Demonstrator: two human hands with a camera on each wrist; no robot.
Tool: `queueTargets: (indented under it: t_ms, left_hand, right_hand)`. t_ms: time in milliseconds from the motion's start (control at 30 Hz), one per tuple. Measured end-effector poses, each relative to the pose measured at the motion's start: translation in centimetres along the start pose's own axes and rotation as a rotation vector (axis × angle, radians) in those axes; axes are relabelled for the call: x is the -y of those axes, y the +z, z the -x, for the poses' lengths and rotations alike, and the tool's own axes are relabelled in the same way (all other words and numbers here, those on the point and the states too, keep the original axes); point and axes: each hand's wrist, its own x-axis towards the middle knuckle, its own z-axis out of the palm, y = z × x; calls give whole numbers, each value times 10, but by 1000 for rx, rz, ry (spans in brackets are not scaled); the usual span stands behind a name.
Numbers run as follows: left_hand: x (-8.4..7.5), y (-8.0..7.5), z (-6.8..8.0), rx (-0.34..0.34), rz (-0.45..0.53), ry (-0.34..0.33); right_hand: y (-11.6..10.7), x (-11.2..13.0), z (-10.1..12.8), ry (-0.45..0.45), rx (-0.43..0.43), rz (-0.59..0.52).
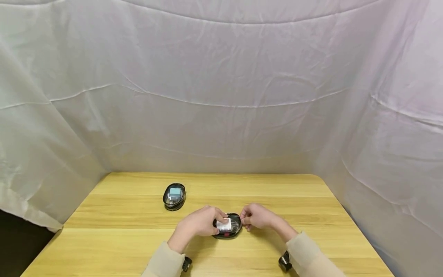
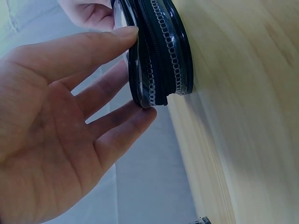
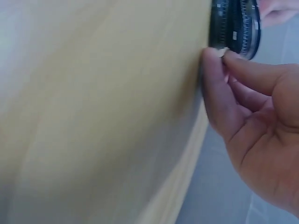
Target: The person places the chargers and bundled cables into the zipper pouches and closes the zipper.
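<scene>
A small oval zip pouch (image 1: 236,226) with a clear top and black trim lies on the table, a white label showing through it. My left hand (image 1: 202,222) holds it by its left end, with fingers over the clear top and the thumb at its rim. The side wall in the left wrist view carries a dark zipper (image 2: 156,51) between rows of stitching. At the pouch's right end, my right hand (image 1: 257,216) pinches a small pale zipper pull (image 3: 223,52) between thumb and forefinger. The fingertips cover most of that pull.
A second clear pouch with black trim (image 1: 174,197) stands farther back to the left, something light blue inside it. The wooden table (image 1: 294,192) meets a pale grey cloth (image 1: 221,127) behind and at the sides.
</scene>
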Motion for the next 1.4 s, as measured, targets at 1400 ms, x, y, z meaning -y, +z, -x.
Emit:
queueTargets:
  t_ms: [1400]
  left_hand:
    - [-2, 3, -3, -45, -86, 17]
  right_hand:
    - [2, 10, 17, -5, 6, 86]
